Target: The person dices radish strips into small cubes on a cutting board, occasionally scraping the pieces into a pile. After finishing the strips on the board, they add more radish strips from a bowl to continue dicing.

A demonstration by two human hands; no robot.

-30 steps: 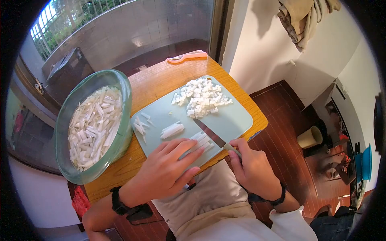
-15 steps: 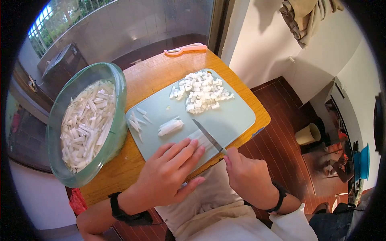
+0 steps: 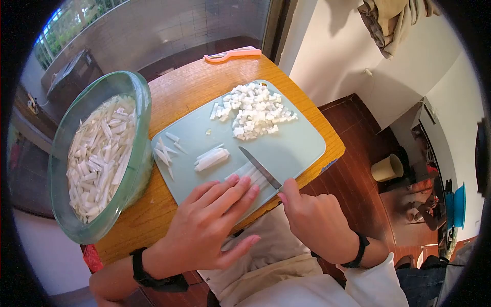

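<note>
My right hand (image 3: 317, 220) is wrapped round the handle of a knife (image 3: 260, 168), its blade lying along white strips (image 3: 254, 175) at the near edge of a pale green cutting board (image 3: 299, 148). My left hand (image 3: 209, 220) rests flat with fingers spread, fingertips on the strips left of the blade. Beyond them is a small bundle of white sticks (image 3: 211, 159), with thin slivers (image 3: 164, 152) at the board's left. A heap of white cubes (image 3: 255, 112) lies at the far side of the board.
At the left, a green bowl (image 3: 142, 110) holds many white strips. A pink peeler (image 3: 232, 54) lies on the wooden table's far edge (image 3: 174, 84). A beige bin (image 3: 387, 168) stands on the floor at the right, near a blue basin (image 3: 460, 205).
The camera view has shifted slightly, so the bowl and board appear further left. Both hands keep their places at the strips, and the knife remains in my right hand.
</note>
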